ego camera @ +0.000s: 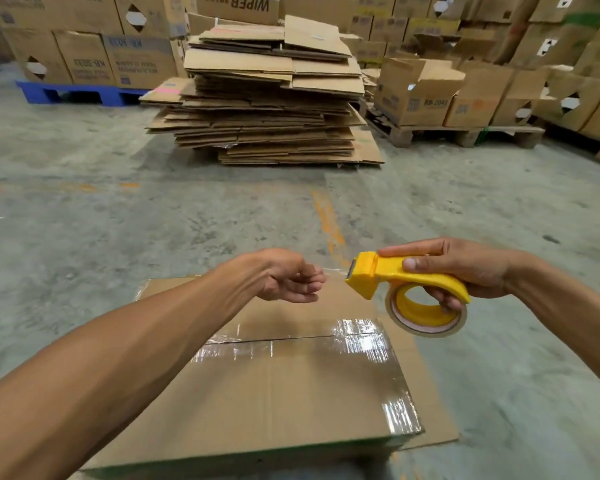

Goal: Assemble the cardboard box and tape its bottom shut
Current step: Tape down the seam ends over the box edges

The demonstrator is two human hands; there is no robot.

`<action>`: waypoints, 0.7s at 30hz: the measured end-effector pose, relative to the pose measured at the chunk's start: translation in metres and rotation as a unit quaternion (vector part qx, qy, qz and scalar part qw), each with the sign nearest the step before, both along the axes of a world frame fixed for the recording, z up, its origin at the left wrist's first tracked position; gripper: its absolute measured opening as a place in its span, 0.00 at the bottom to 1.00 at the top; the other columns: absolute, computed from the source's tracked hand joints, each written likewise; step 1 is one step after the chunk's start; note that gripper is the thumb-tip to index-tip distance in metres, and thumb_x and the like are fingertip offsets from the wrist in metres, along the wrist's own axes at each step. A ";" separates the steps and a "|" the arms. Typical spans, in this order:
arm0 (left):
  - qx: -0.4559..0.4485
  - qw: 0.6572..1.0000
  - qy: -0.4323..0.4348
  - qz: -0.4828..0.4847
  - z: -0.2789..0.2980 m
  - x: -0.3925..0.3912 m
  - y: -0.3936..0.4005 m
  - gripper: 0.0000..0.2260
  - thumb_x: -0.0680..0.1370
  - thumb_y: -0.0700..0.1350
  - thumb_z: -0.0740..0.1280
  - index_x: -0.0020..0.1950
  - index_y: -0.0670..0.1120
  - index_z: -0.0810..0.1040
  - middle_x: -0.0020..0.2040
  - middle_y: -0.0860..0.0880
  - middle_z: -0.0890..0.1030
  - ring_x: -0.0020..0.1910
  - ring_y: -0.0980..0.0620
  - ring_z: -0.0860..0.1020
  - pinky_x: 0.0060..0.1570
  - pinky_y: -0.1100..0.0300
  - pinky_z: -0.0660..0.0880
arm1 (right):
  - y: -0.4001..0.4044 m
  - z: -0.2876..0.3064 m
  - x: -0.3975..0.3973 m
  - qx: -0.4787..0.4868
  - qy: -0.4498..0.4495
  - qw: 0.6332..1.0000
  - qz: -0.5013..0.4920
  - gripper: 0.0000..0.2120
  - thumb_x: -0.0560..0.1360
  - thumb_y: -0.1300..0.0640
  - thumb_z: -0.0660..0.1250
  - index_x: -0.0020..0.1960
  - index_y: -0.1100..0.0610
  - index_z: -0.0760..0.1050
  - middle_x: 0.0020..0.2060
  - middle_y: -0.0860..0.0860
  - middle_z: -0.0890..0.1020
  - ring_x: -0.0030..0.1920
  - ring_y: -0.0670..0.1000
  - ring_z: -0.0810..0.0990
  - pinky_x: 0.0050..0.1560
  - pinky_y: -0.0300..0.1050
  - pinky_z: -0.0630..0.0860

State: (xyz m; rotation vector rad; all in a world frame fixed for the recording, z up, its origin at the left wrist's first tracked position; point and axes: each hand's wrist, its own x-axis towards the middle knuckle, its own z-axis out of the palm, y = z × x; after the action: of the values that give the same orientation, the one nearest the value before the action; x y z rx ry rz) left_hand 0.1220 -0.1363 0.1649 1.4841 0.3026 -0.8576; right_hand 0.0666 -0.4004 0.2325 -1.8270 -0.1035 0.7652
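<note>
Cardboard box (274,386) below both hands, seam already glossy with tape. Left hand (288,277) pinching tape end (335,270) just off its fingertips; right hand (461,268) clenched around yellow dispenser (406,280). Likely step: drawing fresh strip. Next: anchor end at box edge, keep tension.

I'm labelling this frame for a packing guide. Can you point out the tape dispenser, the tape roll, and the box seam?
tape dispenser (406,273), head view, on the yellow handle.
tape roll (426,330), head view, on its lower outer edge.
box seam (291,339), head view, on the taped middle slit.
</note>
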 end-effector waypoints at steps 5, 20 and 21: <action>0.085 0.995 -0.029 -0.049 -0.023 0.028 0.013 0.08 0.82 0.36 0.58 0.46 0.41 0.75 0.32 0.48 0.80 0.31 0.55 0.77 0.54 0.53 0.79 | -0.024 -0.014 -0.027 -0.029 0.011 0.998 -0.050 0.19 0.74 0.56 0.68 0.64 0.46 0.79 0.41 0.61 0.84 0.25 0.53 0.76 0.23 0.42 0.77; 0.303 0.820 -0.433 -0.220 -0.076 0.103 -0.103 0.04 0.79 0.45 0.66 0.46 0.46 0.77 0.50 0.38 0.82 0.53 0.38 0.79 0.42 0.58 0.68 | 0.045 -0.082 -0.060 0.069 -0.050 0.930 -0.358 0.20 0.76 0.56 0.71 0.67 0.49 0.76 0.53 0.60 0.78 0.24 0.54 0.79 0.25 0.44 0.77; 0.304 0.818 -0.437 -0.221 -0.080 0.107 -0.103 0.04 0.79 0.45 0.66 0.47 0.45 0.78 0.51 0.37 0.82 0.53 0.38 0.79 0.42 0.58 0.67 | 0.048 -0.086 -0.057 0.060 -0.050 0.930 -0.359 0.20 0.75 0.55 0.71 0.66 0.47 0.76 0.58 0.59 0.78 0.27 0.57 0.80 0.27 0.48 0.79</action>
State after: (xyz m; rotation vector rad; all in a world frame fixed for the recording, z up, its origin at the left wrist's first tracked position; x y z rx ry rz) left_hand 0.2286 -0.2390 0.0849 2.4440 -0.5364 -0.3324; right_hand 0.0099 -0.3520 0.1463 -1.6159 0.4263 0.1416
